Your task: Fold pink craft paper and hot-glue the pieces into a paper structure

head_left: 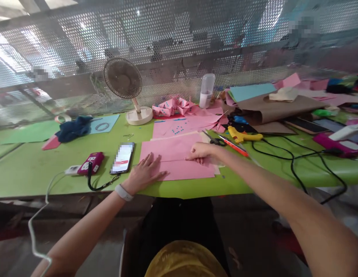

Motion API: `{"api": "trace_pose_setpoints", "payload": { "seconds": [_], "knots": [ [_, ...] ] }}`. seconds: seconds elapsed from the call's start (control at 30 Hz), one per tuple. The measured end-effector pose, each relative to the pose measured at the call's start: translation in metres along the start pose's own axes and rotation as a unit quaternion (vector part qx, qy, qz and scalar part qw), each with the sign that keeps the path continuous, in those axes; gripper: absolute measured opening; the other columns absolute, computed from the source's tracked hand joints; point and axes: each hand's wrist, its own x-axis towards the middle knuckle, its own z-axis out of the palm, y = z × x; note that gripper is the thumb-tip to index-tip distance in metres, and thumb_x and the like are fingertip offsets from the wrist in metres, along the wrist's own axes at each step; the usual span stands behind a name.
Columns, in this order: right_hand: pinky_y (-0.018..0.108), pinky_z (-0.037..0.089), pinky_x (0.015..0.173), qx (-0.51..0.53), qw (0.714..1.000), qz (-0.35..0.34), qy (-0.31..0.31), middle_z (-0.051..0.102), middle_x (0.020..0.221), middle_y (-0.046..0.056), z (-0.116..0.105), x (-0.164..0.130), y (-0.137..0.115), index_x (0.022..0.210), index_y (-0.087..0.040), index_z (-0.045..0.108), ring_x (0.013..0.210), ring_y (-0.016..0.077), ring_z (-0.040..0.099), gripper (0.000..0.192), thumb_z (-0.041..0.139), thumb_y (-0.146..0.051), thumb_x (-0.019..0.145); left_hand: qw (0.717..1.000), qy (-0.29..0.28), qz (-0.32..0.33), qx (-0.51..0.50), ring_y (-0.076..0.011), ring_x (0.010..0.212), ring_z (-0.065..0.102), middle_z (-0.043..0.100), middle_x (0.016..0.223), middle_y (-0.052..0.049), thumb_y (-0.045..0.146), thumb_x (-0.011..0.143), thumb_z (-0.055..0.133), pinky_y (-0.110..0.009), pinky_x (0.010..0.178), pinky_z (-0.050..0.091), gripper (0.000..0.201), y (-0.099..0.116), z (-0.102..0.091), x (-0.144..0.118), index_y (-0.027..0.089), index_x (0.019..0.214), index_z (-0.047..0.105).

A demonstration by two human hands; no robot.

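Observation:
A sheet of pink paper (pixel 173 148) lies on the table in front of me, with a straight line like a crease or edge running across its middle. My left hand (pixel 147 169) rests flat on its left side, fingers spread. On the right part of that line, my right hand (pixel 199 152) presses down with its fingers curled in and closed. Whether anything is inside those fingers is hidden. Paler sheets stick out from under the pink paper's right edge. Black-handled scissors (pixel 218 141) and a red-orange cutter knife (pixel 235 146) lie just beyond my right hand.
A yellow glue gun (pixel 244 135) with a black cable sits to the right. A phone (pixel 122 158) and a magenta device (pixel 91 163) lie on the left. Behind stand a small fan (pixel 123 79), folded pink paper pieces (pixel 174 106) and a bottle (pixel 207 91). Brown paper (pixel 280 109) is piled at right.

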Motion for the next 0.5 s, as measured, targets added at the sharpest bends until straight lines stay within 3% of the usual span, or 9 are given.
{"api": "trace_pose_setpoints", "payload": {
  "seconds": [0.1, 0.17, 0.2, 0.23, 0.3, 0.37, 0.5],
  "knots": [
    [0.021, 0.043, 0.043, 0.009, 1.000, -0.001, -0.006, 0.054, 0.041, -0.003, 0.000, 0.000, -0.003, 0.054, -0.015, 0.055, 0.038, 0.0088, 0.051, 0.043, 0.080, -0.045, 0.070, 0.999, -0.038, -0.014, -0.002, -0.0307, 0.128, 0.051, 0.049, 0.144, -0.014, 0.062, 0.090, 0.042, -0.045, 0.100, 0.044, 0.060, -0.016, -0.029, 0.003, 0.026, 0.137, 0.051],
    [0.021, 0.042, 0.042, 0.010, 1.000, 0.000, -0.006, 0.054, 0.041, -0.002, 0.000, 0.000, -0.005, 0.055, -0.014, 0.055, 0.037, 0.0085, 0.050, 0.043, 0.081, -0.045, 0.070, 0.999, -0.005, -0.046, -0.010, -0.0337, 0.122, 0.055, 0.053, 0.140, -0.018, 0.063, 0.088, 0.045, -0.046, 0.095, 0.047, 0.063, -0.015, -0.050, 0.019, 0.017, 0.130, 0.056],
    [0.021, 0.042, 0.042, 0.010, 1.000, 0.000, -0.006, 0.054, 0.041, -0.002, 0.000, -0.001, -0.006, 0.054, -0.014, 0.055, 0.037, 0.0084, 0.050, 0.043, 0.080, -0.045, 0.070, 0.997, 0.029, -0.069, -0.031, -0.0324, 0.114, 0.060, 0.061, 0.129, -0.018, 0.063, 0.088, 0.044, -0.045, 0.092, 0.048, 0.060, -0.010, -0.058, 0.031, 0.015, 0.122, 0.061],
    [0.021, 0.043, 0.043, 0.011, 1.000, -0.002, -0.008, 0.054, 0.041, -0.002, 0.000, -0.002, -0.007, 0.055, -0.014, 0.056, 0.038, 0.0083, 0.050, 0.043, 0.080, -0.045, 0.071, 0.994, 0.017, -0.087, -0.070, -0.0292, 0.099, 0.067, 0.069, 0.111, -0.016, 0.063, 0.088, 0.044, -0.042, 0.084, 0.051, 0.057, -0.004, -0.063, 0.044, 0.015, 0.110, 0.065],
    [0.022, 0.044, 0.044, 0.010, 1.000, -0.002, -0.006, 0.055, 0.042, -0.001, -0.001, -0.004, -0.008, 0.055, -0.014, 0.057, 0.039, 0.0086, 0.050, 0.042, 0.080, -0.045, 0.072, 0.971, -0.107, -0.078, -0.199, -0.0219, 0.070, 0.069, 0.073, 0.079, -0.011, 0.066, 0.085, 0.048, -0.033, 0.067, 0.051, 0.055, 0.012, -0.062, 0.072, 0.014, 0.090, 0.066],
    [0.022, 0.045, 0.045, 0.000, 1.000, 0.003, 0.002, 0.056, 0.043, -0.001, -0.001, -0.006, -0.009, 0.055, -0.014, 0.057, 0.039, 0.0091, 0.051, 0.042, 0.079, -0.046, 0.071, 0.925, -0.227, -0.056, -0.299, -0.0178, 0.059, 0.066, 0.071, 0.067, -0.009, 0.065, 0.077, 0.060, -0.028, 0.058, 0.048, 0.052, 0.025, -0.051, 0.096, 0.014, 0.072, 0.064],
    [0.021, 0.044, 0.043, -0.016, 1.000, 0.003, 0.009, 0.056, 0.043, -0.001, 0.000, -0.004, -0.007, 0.055, -0.014, 0.056, 0.039, 0.0092, 0.052, 0.045, 0.079, -0.050, 0.070, 0.876, -0.310, -0.046, -0.367, -0.0155, 0.052, 0.061, 0.068, 0.056, -0.007, 0.061, 0.064, 0.073, -0.028, 0.058, 0.048, 0.048, 0.030, -0.020, 0.119, 0.015, 0.058, 0.065]
  ]
}}
